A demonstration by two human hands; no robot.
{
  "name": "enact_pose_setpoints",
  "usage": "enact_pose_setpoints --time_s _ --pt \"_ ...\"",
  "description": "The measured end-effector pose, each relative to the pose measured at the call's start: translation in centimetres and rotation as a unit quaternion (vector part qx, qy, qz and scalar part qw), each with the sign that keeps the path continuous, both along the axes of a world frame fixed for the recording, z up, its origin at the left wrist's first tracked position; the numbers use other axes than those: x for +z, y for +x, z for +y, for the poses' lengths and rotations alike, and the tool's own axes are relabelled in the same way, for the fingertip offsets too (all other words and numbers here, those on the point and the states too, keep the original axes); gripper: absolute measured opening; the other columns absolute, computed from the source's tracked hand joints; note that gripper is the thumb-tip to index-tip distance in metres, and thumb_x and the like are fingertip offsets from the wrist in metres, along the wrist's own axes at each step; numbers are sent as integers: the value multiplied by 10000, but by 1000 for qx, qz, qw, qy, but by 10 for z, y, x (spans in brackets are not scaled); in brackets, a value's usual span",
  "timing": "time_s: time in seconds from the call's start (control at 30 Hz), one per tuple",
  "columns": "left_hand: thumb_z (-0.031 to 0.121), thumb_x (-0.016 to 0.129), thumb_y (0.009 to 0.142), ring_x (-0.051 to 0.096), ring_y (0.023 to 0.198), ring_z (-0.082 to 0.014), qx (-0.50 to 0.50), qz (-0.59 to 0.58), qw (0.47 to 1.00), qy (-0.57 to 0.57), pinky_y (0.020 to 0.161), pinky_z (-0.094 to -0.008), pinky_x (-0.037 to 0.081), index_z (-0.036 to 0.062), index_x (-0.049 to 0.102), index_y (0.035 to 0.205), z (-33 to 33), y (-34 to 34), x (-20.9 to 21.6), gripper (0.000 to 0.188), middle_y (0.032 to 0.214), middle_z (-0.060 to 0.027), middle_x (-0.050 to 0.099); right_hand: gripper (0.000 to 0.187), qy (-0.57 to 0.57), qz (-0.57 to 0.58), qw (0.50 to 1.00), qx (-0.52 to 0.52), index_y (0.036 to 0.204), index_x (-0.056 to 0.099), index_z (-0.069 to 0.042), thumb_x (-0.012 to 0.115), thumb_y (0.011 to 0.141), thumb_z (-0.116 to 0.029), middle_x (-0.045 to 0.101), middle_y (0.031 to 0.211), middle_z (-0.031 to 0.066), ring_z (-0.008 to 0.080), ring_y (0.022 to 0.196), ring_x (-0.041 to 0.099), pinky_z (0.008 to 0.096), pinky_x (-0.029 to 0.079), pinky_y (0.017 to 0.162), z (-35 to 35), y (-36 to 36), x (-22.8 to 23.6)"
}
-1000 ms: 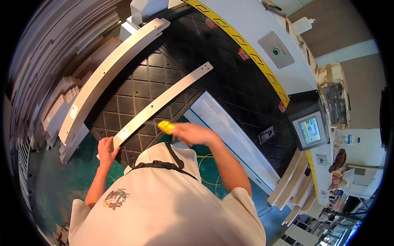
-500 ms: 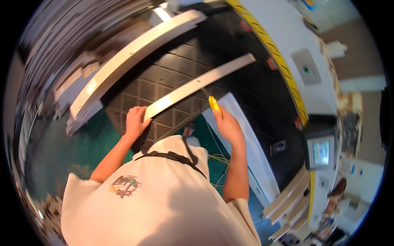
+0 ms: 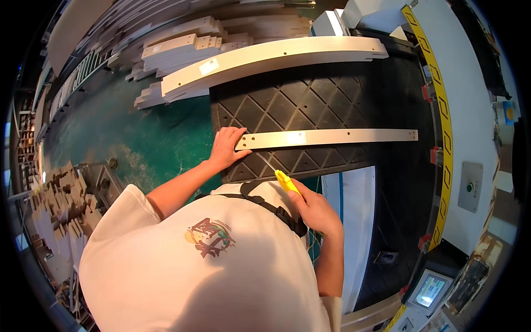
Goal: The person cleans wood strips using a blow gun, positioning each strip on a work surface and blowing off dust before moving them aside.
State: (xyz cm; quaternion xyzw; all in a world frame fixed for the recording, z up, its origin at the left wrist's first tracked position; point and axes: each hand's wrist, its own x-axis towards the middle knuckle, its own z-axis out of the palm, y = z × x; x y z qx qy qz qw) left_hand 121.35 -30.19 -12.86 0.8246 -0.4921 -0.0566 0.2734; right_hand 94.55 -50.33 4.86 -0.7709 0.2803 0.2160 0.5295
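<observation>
A long pale wooden slat [image 3: 354, 136] with small dark holes and a white label lies across the black grooved table. My left hand [image 3: 227, 148] grips its left end, thumb on the near edge and fingers on the far side. In my right hand [image 3: 316, 209] is a yellow-handled tool [image 3: 287, 182] with a thin metal shaft. Its tip points up and left, on the near side of the slat close to my left hand; I cannot tell whether it touches anything. Several wider, curved pale boards [image 3: 249, 62] lie stacked along the table's far side.
More cut boards [image 3: 188, 47] are piled beyond the table [image 3: 326, 99]. On the right runs a machine edge with a yellow marked strip [image 3: 437, 83], a green button [image 3: 470, 187] and a small screen [image 3: 430, 290]. Wooden offcuts [image 3: 66, 205] stand at left above the green floor [image 3: 127, 133].
My view has turned, so the slat now looks nearly level. The tool has moved from near the slat's middle toward its left end. My left hand keeps hold of that end.
</observation>
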Motion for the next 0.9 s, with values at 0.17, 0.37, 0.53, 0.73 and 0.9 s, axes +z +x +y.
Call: enact_pose_setpoints --time_s 0.17,0.37,0.53,0.73,0.9 --pt "351 908 710 531 1211 -341 -12 -15 1000 3 1040 -477 405 95 581 1411 -15 -7 -4 815 1238 -102 613 578 4 -14 1000 -10 1538 505 -130 476 1086 -489 691 1282 270 445 1188 661 458 514 1007 0 7 1" --pt "297 934 670 534 1193 -342 -31 41 999 0 1030 -459 414 103 586 1415 -27 -1 -3 844 1179 -100 629 588 7 15 1000 -20 1559 486 -137 446 1096 -497 701 1265 265 411 1160 687 445 522 990 -15 -2 18" --pt "242 907 748 645 935 -267 -69 207 972 91 831 -369 533 76 676 1280 -29 0 41 603 1060 -94 636 580 46 -7 999 -13 1563 475 -161 415 1101 -507 711 1224 253 409 1105 697 450 528 972 -18 -23 23" --pt "489 543 1068 605 638 -171 23 811 542 218 562 -298 495 69 598 1373 6 35 23 522 1031 -147 738 603 123 -42 989 70 1555 482 -112 447 1104 -511 704 1161 195 323 1076 683 411 517 959 -24 -36 3" --pt "554 567 1041 558 544 -175 93 765 586 248 498 -301 458 96 605 1347 7 41 29 553 945 -158 734 482 45 1 990 -136 1196 617 -63 494 1086 -516 588 720 4 103 593 570 276 476 536 -117 -70 -9"
